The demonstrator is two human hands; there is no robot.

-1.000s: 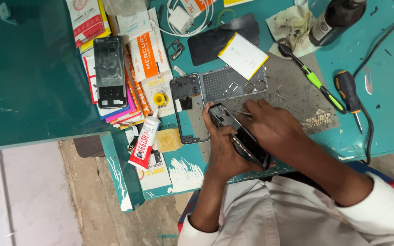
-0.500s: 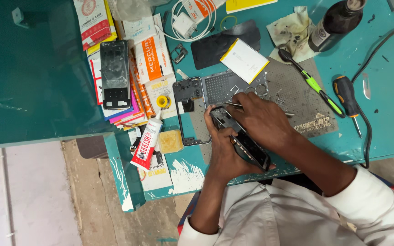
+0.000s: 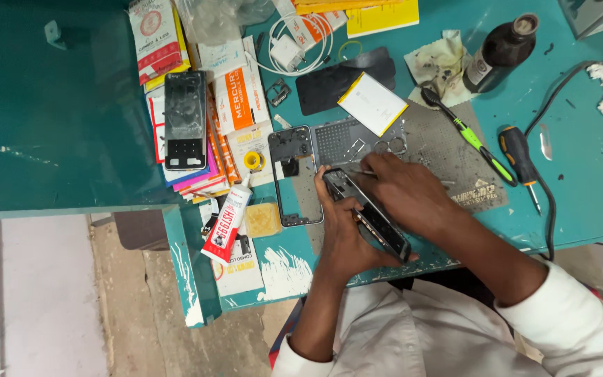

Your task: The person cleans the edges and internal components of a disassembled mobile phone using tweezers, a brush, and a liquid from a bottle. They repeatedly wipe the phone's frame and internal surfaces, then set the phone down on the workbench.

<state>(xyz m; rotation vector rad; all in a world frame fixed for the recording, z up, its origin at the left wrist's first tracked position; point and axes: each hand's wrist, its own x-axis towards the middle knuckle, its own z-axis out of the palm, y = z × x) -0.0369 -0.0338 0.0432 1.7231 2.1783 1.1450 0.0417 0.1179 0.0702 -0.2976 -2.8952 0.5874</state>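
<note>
Surroundings: a teal worktable (image 3: 581, 188) is carrying a grey perforated repair mat (image 3: 448, 157). A grey phone back frame with a camera cut-out (image 3: 294, 178) is lying just left of the hands. A white rectangular battery cell with a yellow edge (image 3: 373, 103) is resting on a black flat cover (image 3: 329, 84). A green-handled brush tool (image 3: 472, 136) and an orange-and-black screwdriver (image 3: 518, 153) are lying on the right, with a dark glass bottle (image 3: 500, 45) standing behind them. A red-and-white glue tube (image 3: 226, 222) is lying at the table's near edge, below a black phone screen panel (image 3: 185, 120) set on a stack of coloured packets (image 3: 197, 178).

Item: a black opened smartphone body (image 3: 368, 213), long and narrow, is lying slanted, its inner parts facing up, at the mat's near-left corner.

Position: the left hand (image 3: 343, 241) is gripping the smartphone from below and the side. The right hand (image 3: 403, 195) is covering its middle from above, pinching thin metal tweezers (image 3: 357, 172) whose tips are meeting the phone's upper end.
</note>
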